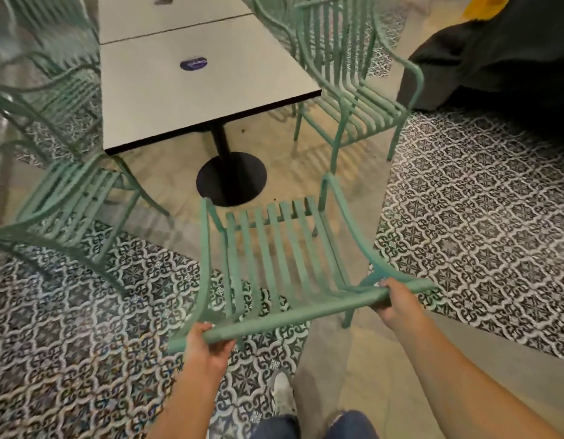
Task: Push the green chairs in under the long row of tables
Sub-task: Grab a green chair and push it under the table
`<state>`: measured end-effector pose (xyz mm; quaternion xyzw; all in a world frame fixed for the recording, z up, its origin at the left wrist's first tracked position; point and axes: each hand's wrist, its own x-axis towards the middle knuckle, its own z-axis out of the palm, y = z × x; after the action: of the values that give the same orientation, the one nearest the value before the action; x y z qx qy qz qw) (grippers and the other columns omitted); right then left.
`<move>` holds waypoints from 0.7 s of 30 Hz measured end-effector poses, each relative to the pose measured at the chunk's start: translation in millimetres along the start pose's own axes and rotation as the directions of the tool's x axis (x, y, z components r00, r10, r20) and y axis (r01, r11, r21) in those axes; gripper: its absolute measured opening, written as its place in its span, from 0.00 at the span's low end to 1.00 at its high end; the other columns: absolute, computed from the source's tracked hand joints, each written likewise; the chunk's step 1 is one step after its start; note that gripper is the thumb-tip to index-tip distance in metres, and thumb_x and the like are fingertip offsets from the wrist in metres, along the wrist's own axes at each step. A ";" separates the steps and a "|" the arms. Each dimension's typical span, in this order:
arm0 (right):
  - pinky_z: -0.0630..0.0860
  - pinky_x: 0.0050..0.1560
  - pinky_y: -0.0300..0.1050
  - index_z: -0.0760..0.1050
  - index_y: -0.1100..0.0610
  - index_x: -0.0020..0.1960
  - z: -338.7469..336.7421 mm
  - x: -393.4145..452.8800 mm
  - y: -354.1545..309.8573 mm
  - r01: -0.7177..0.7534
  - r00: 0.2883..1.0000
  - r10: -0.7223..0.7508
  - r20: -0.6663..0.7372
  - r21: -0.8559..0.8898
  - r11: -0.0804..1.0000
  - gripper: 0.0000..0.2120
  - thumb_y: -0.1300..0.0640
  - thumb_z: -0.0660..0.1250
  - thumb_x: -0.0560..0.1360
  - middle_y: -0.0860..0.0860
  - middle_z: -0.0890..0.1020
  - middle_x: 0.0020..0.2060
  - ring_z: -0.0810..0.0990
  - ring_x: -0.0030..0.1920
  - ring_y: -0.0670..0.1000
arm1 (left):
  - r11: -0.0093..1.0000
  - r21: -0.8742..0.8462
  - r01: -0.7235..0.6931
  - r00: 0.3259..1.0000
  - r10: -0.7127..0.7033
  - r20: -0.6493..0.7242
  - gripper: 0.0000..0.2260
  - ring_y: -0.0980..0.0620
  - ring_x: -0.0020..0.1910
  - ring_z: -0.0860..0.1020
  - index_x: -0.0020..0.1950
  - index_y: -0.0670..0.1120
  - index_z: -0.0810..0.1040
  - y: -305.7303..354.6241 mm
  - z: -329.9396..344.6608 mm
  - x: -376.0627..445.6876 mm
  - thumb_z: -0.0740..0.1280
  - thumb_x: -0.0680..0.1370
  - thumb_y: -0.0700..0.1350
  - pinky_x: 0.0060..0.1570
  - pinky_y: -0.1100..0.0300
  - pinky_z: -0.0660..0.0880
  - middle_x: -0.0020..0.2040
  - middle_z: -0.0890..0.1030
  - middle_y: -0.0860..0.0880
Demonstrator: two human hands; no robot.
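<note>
While both hands' fingers (208,327) grip the green slatted metal chair (274,248), the white tabletop (179,99) waits ahead, chair not under.

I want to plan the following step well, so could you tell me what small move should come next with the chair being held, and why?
Probably push the held chair straight forward toward the table end. Both the left hand and right hand grip its top rail, its seat faces the table, yet it stands short of the black pedestal base, with open floor between.
</note>
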<state>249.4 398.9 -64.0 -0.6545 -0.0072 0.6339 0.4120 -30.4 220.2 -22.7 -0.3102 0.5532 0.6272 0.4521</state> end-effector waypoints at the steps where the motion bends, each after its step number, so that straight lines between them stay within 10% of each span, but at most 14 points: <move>1: 0.77 0.46 0.59 0.70 0.58 0.50 6.0 1.7 -5.8 -0.009 1.000 0.009 0.020 -0.021 1.000 0.11 0.71 0.60 0.71 0.57 0.75 0.42 0.76 0.41 0.55 | 1.000 -0.027 -0.003 1.000 0.002 -0.009 0.03 0.39 0.52 0.79 0.54 0.45 0.70 -1.5 4.3 -2.3 0.61 0.82 0.43 0.53 0.43 0.77 0.55 0.76 0.37; 10: 0.73 0.61 0.63 0.69 0.59 0.56 53.1 37.6 -62.5 -0.045 0.994 0.062 0.088 -0.185 0.982 0.15 0.69 0.62 0.71 0.60 0.75 0.58 0.75 0.61 0.59 | 0.982 -0.188 -0.021 0.994 0.000 -0.111 0.10 0.39 0.55 0.78 0.59 0.43 0.72 -24.2 49.2 -16.6 0.63 0.78 0.37 0.62 0.43 0.74 0.56 0.78 0.38; 21: 0.75 0.60 0.59 0.69 0.58 0.45 56.9 52.1 -78.4 -0.108 0.987 0.138 0.086 -0.289 0.951 0.05 0.65 0.65 0.75 0.59 0.76 0.58 0.78 0.53 0.57 | 0.987 -0.161 -0.014 0.985 -0.014 -0.174 0.05 0.40 0.51 0.78 0.54 0.41 0.73 -46.2 59.7 -7.7 0.63 0.79 0.39 0.54 0.46 0.76 0.56 0.78 0.37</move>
<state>252.3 508.6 -55.9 -0.6714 -0.0788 0.6846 0.2727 21.4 275.7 -23.3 -0.3997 0.5379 0.6404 0.3753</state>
